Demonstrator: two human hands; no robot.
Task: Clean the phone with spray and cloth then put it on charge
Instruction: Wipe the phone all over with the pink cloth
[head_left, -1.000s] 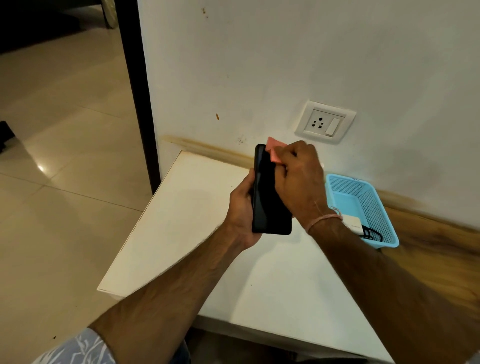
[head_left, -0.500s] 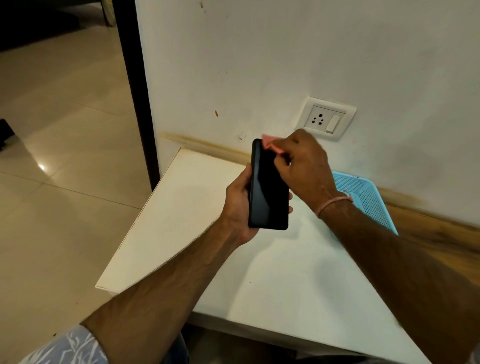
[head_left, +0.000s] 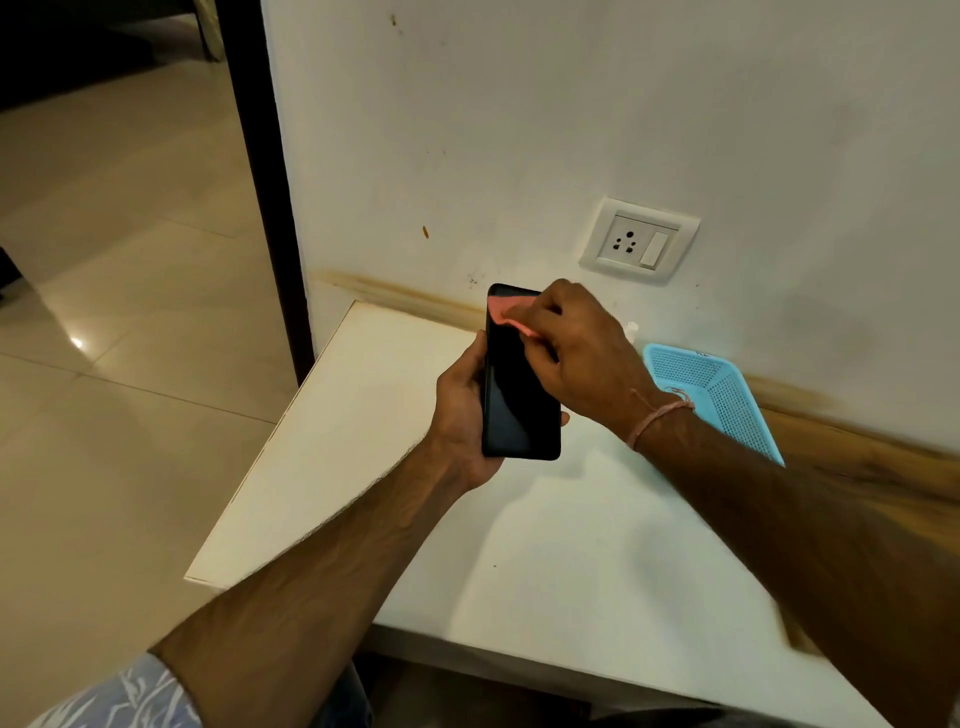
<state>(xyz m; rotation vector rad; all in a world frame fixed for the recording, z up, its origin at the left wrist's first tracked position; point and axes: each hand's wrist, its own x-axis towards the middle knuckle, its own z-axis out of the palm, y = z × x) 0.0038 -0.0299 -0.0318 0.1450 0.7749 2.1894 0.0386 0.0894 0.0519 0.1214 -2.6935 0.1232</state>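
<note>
Mid-wipe: the left hand (head_left: 462, 410) grips the phone (head_left: 519, 400) upright over the desk (head_left: 571, 545), the right hand (head_left: 576, 348) pinches the pink cloth (head_left: 506, 312) against its 12 o'clock end, and charging at the wall socket (head_left: 639, 241), 1 o'clock of the phone, is not yet done.

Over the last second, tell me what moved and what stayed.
The right hand has slid the pink cloth leftward, from the top right corner of the phone onto the top of its screen. Nothing taken or released. The left hand still grips the phone above the table; the blue basket stays by the wall.
</note>
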